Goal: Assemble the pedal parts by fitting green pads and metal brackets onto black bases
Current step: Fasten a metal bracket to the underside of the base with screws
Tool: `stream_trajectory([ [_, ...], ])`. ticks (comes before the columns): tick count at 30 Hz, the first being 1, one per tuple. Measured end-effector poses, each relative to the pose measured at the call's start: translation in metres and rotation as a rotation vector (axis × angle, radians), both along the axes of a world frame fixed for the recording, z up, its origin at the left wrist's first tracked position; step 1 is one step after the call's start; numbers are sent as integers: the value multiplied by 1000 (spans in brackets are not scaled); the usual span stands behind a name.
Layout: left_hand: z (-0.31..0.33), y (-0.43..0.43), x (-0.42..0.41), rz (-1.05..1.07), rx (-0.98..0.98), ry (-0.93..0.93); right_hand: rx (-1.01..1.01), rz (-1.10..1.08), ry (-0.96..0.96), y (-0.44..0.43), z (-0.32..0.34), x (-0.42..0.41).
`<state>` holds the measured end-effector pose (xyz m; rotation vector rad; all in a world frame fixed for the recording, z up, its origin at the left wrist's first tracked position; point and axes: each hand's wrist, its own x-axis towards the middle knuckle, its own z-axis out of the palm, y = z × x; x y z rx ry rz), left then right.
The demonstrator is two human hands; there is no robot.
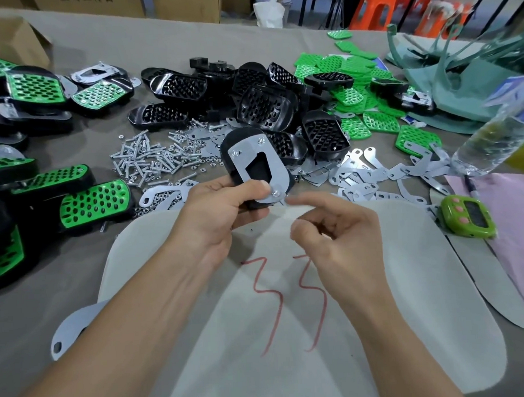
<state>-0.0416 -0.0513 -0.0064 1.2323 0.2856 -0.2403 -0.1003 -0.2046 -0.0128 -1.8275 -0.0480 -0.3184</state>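
My left hand [222,209] grips a black pedal base [237,142] held upright, its back towards me. A metal bracket [259,168] lies on that back with three nuts showing. My right hand [331,222] hovers just right of the bracket's lower end, fingers curled, index fingertip near the lowest nut; whether it pinches anything is unclear. Loose black bases [262,105] are heaped behind. Green pads [358,95] lie at the right, and flat metal brackets [361,173] are spread in front of them.
Screws and nuts [151,161] are scattered left of centre. Finished green-and-black pedals [96,202] are stacked at the left. A grey mat [290,317] marked in red lies under my arms. A green timer [468,216], a plastic bottle [492,128] and cardboard boxes [10,38] stand around.
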Motion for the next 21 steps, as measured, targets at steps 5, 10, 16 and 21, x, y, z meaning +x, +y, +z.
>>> stream_trajectory([
  [5,0,0,-3,-16,19,-17,-71,120,22,3,-1,1],
  [10,2,1,-1,14,-30,14,9,-31,23,1,-3,0],
  [16,1,1,-2,-29,-17,0,-9,166,43,4,0,-2],
  [21,-1,1,-3,-44,2,-18,23,67,47,3,1,-1],
])
